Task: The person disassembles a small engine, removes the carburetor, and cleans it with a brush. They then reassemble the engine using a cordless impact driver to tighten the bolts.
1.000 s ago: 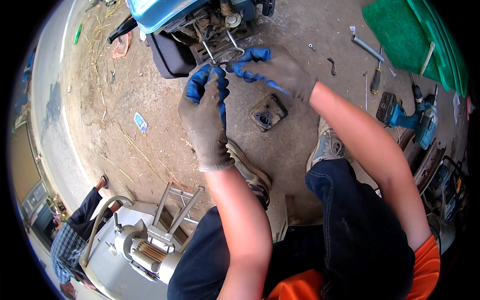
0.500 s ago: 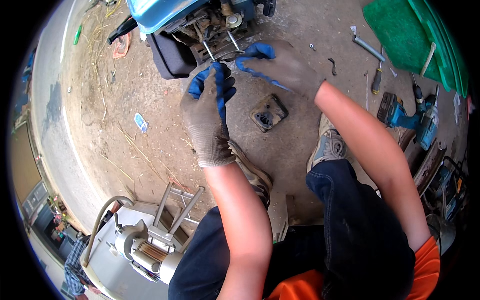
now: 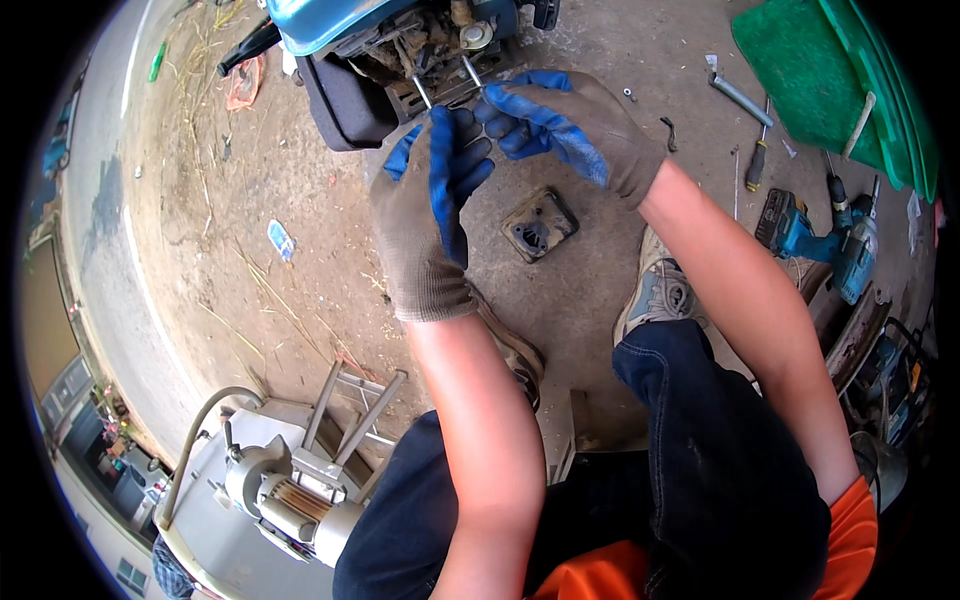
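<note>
Grey-brown, dusty ground (image 3: pixel 592 215), concrete by its look, below both gloved hands in the head view. Littered with pale straw (image 3: pixel 275 290) and grit to the left of the left hand (image 3: pixel 425 200); blue-and-white wrapper (image 3: pixel 281 240) on the same stretch, reddish plastic bag (image 3: pixel 243 85) farther off.

Left hand: grey knit glove, blue palm; thumb and forefinger drawn near each other at the tip of one metal stud (image 3: pixel 423 92), other fingers loosely curled. Right hand (image 3: pixel 580 130): matching glove, fingers bent inward, tips close to the end of a second metal stud (image 3: pixel 471 72). Cannot tell if pinching anything with either; fingertips partly hidden.

Engine (image 3: pixel 395 50) with both studs: just beyond the fingertips, topped in glossy blue. Black box (image 3: pixel 345 105) on it, beyond the left hand and slightly left.

Square, grimy metal part (image 3: pixel 545 220): flat on the ground, nearer the body than the right hand, apart from both hands.

Right of the right hand: small nut (image 3: pixel 628 95), bent black strip (image 3: pixel 669 132), metal tube (image 3: pixel 742 97), screwdriver (image 3: pixel 757 165), blue cordless tools (image 3: pixel 852 258), green sheeting (image 3: pixel 800 80).

Surroundings: white-lined road (image 3: pixel 100 160) far left of the left hand, building (image 3: pixel 45 310) past it. Bodyward and left: pale-topped stand (image 3: pixel 225 485) bearing a motor-driven machine (image 3: pixel 310 510).
</note>
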### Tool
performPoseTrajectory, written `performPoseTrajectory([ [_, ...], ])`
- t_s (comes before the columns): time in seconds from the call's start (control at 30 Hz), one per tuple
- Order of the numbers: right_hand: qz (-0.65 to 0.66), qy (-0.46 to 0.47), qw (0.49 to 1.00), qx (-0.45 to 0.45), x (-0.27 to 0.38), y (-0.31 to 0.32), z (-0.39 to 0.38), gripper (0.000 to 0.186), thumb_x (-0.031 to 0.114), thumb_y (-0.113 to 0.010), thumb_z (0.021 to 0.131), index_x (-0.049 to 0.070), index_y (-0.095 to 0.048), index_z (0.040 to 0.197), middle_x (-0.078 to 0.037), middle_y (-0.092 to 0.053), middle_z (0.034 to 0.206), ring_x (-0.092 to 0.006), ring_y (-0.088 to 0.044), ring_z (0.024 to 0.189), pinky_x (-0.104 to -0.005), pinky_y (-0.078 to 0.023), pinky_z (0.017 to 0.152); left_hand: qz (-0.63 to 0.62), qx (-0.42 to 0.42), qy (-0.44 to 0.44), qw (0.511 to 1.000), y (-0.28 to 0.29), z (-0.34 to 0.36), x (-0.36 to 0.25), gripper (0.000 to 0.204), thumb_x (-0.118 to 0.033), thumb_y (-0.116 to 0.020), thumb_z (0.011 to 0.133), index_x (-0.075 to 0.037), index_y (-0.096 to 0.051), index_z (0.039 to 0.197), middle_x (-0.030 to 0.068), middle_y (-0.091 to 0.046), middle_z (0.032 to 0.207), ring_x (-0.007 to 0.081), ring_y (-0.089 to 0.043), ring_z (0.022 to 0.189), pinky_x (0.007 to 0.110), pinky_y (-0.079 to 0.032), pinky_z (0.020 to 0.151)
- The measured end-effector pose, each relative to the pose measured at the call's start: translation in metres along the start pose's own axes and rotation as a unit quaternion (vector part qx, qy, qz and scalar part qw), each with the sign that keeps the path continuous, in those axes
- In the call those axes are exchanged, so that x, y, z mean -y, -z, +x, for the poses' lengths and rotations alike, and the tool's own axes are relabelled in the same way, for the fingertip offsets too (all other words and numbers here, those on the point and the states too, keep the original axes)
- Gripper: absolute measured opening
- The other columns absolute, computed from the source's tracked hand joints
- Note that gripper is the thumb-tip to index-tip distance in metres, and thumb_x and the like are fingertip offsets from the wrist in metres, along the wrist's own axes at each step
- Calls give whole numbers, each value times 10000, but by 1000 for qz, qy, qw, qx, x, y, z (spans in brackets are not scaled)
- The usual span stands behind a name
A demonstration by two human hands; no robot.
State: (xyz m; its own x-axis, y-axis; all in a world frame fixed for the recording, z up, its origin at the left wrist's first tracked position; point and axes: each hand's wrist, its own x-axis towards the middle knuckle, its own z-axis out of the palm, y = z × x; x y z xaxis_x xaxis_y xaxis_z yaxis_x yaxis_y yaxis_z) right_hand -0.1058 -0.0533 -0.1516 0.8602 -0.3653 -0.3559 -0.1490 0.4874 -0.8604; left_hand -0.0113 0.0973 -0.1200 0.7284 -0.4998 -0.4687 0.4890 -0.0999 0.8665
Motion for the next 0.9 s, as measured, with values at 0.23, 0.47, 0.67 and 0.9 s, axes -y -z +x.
performPoseTrajectory([
  [0.23, 42, 10, 998, 37, 0, 6, 7, 352, 268, -625, 990, 2, -669, 1216, -119, -715, 1092, -175, -701, 882, -320, -592, 797, -17, -10, -15, 1000, -8, 3, -3, 420, -276, -535, 1035, 44, -573, 1304, 187, -683, 1167, 267, -721, 936, 347, -609, 774],
  [0.47, 16, -18, 1000, -9, 12, -6, 12, 401, 294, -633, 985, 16, -637, 1274, -111, -710, 1111, -182, -706, 942, -332, -605, 819, -13, -13, -29, 999, -9, 14, -6, 428, -292, -530, 1040, 22, -562, 1329, 180, -679, 1161, 265, -722, 950, 329, -611, 757],
  [0.67, 3, 17, 1000, 11, 13, -4, 21, 400, 276, -610, 998, 35, -608, 1318, -112, -674, 1209, -190, -689, 1055, -337, -601, 903, -29, 0, -32, 999, -11, 24, -6, 438, -283, -496, 1052, 20, -516, 1368, 176, -682, 1154, 243, -723, 956, 305, -611, 730],
  [0.9, 29, 11, 1000, 7, 8, -4, 26, 419, 273, -592, 1008, 42, -578, 1357, -116, -654, 1265, -205, -674, 1095, -355, -586, 931, 7, 2, -56, 998, -15, 30, 1, 395, -186, -432, 1070, 41, -462, 1391, 173, -681, 1164, 227, -729, 939, 275, -610, 708],
])
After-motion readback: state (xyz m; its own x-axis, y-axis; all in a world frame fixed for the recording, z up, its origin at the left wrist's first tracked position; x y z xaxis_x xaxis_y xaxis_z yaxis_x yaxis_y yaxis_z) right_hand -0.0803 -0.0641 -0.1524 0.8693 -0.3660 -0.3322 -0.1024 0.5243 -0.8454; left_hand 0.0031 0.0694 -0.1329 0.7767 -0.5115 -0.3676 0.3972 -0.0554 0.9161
